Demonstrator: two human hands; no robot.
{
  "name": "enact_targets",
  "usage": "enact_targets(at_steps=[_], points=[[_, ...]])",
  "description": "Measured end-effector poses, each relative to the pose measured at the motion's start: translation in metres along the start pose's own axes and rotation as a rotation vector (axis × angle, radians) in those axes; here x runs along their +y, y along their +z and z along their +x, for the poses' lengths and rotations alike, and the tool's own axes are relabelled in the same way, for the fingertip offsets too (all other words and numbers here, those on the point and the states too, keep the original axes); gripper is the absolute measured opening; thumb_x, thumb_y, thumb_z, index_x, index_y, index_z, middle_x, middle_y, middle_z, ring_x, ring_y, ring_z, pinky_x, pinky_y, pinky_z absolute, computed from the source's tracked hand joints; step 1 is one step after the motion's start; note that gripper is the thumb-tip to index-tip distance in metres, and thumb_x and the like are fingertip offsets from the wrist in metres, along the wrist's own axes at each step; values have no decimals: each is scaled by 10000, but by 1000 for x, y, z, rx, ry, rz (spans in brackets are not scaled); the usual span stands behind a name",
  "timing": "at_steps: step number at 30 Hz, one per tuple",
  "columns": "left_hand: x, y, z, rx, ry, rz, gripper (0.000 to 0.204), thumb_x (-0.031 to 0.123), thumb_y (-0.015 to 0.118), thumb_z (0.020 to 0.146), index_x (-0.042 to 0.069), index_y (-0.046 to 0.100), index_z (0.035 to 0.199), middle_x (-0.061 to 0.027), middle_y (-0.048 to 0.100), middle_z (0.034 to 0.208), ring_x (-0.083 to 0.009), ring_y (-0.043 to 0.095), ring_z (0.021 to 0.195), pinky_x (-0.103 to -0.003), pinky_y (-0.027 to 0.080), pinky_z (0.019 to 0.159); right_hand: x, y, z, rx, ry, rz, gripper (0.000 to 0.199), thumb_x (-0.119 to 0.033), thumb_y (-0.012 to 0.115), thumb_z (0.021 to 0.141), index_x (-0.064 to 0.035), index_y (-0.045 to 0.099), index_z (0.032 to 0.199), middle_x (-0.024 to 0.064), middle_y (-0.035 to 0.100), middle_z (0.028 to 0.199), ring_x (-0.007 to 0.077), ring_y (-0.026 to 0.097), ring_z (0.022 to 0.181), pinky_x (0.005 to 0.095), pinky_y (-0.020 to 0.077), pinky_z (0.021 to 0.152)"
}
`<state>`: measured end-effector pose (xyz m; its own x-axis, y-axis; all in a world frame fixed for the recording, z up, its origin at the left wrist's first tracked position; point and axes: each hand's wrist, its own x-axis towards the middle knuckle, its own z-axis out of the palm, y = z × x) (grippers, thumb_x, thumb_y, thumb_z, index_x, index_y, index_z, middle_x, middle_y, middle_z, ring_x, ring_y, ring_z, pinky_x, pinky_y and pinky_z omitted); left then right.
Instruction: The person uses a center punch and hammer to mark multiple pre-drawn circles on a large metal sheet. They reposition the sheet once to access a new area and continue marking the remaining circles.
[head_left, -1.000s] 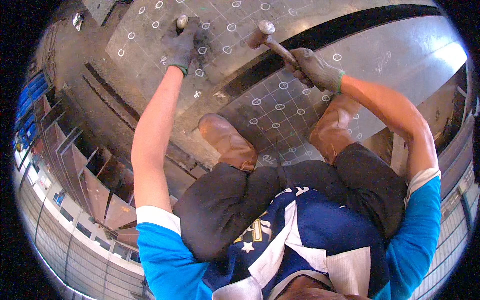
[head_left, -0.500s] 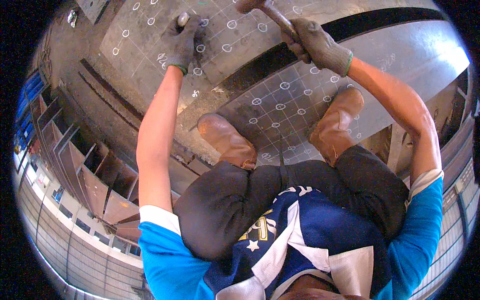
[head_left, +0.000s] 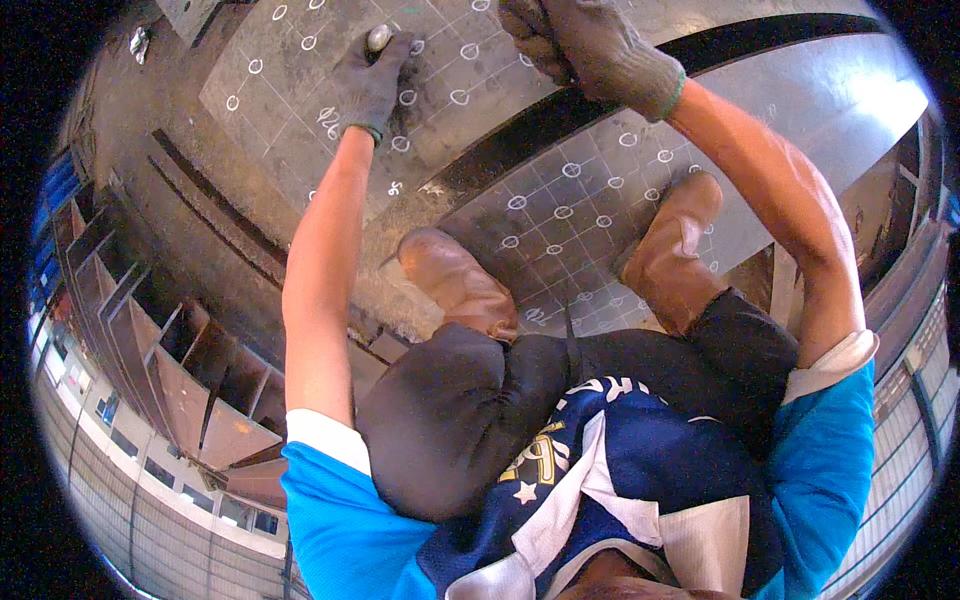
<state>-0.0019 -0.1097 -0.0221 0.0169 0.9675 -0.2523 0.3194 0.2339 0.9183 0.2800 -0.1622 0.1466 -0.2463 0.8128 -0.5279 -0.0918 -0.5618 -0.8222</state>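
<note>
My left hand (head_left: 370, 88), in a grey work glove, is closed around a short metal punch whose rounded, shiny head (head_left: 379, 38) sticks up between thumb and fingers. It rests at a steel plate (head_left: 290, 85) marked with chalk lines and small chalk circles. My right hand (head_left: 612, 55), gloved too, is raised at the top edge, right of the left hand. Its fingers are wrapped round a hammer's handle, now mostly hidden by the glove; the hammer head is not visible.
A second chalk-marked steel plate (head_left: 800, 150) lies under my brown boots (head_left: 455, 275), parted from the first by a dark curved strip (head_left: 500, 150). Brown steel frames (head_left: 215, 370) stand to the left. Crumpled silvery scrap (head_left: 139, 44) lies at the far left.
My right hand has moved up and left, nearer to the left hand, and the hammer head has left the view. The left hand and punch have stayed almost in place.
</note>
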Motion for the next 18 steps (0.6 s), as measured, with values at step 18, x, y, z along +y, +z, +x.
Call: enact_targets(at_steps=[18], points=[[33,1,-9,-12,115,203,446,363,845,876,55,736,1180,-78,782,985,-174,726,856,-369,589,788,-34,60,-14,59,-467,-216,439,-412,394,1112,-79,568,885,9,489,662,137,462,554,336,381,503]])
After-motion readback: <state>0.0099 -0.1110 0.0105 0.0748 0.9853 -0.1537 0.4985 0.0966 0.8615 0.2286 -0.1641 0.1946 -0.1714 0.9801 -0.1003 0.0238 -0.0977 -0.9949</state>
